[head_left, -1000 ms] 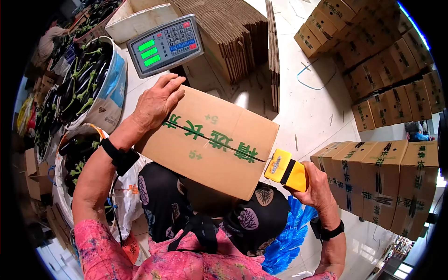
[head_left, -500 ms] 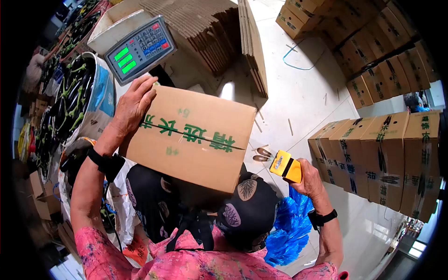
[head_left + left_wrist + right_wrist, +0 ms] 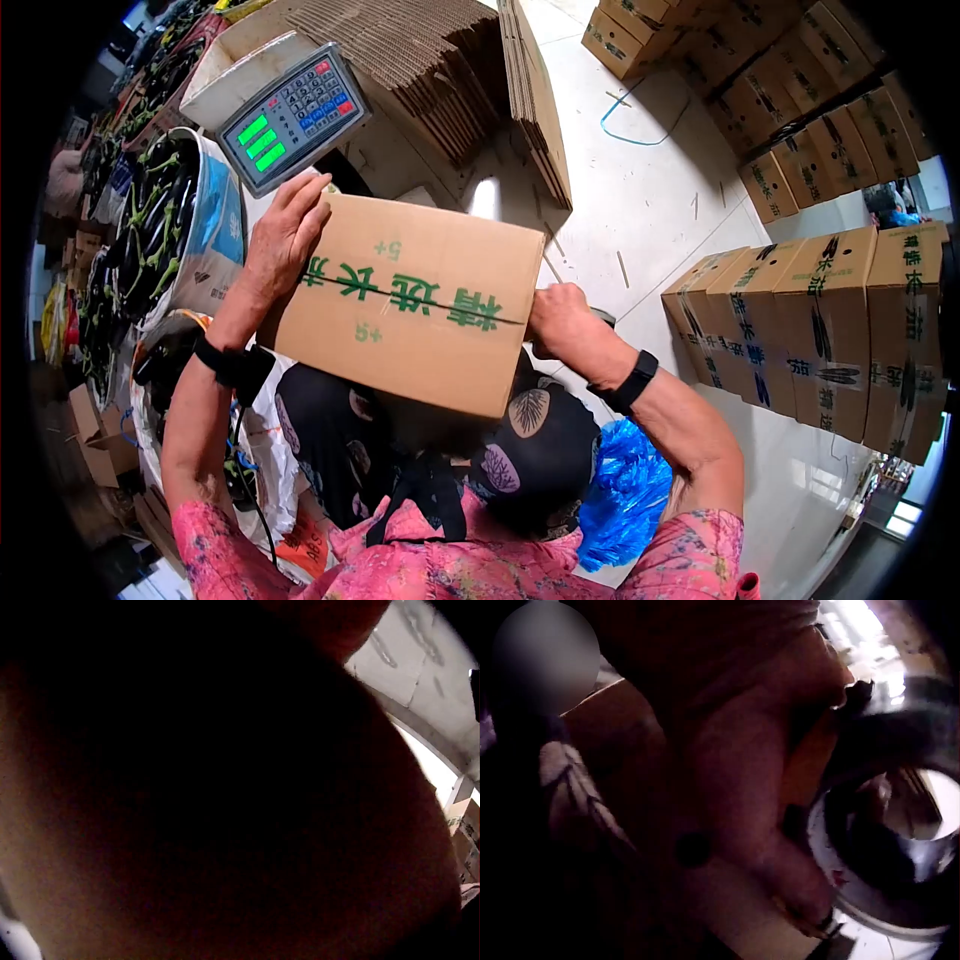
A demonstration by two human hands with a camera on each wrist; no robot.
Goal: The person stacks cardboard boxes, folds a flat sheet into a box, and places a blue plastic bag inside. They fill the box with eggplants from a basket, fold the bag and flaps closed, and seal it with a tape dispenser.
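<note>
A closed cardboard box (image 3: 430, 235) with green printed characters lies before the person's knees (image 3: 530, 430). My left hand (image 3: 280, 240) rests on its far left corner, fingers extended along the edge. At the right end, my right hand (image 3: 575, 325) is up against the box with fingers curled round a tape dispenser. Only a dark bit of the dispenser (image 3: 603, 316) shows past the knuckles in the head view. A large tape roll (image 3: 821, 847) appears beside the right thumb (image 3: 739, 780) in the right wrist view. Bare skin, dark and blurred, fills most of the left wrist view.
A scale display (image 3: 295, 118) stands beyond the box, near stacked flat cardboard (image 3: 430, 60). Sacks of eggplants (image 3: 160, 220) line the left side. Packed boxes (image 3: 810, 320) stand in rows at right. Blue plastic (image 3: 625, 490) lies by the right knee.
The right hand has brought the yellow tape dispenser left from the open floor to the box's right end. The left hand stays on its corner. The box sits further left in view than at first.
</note>
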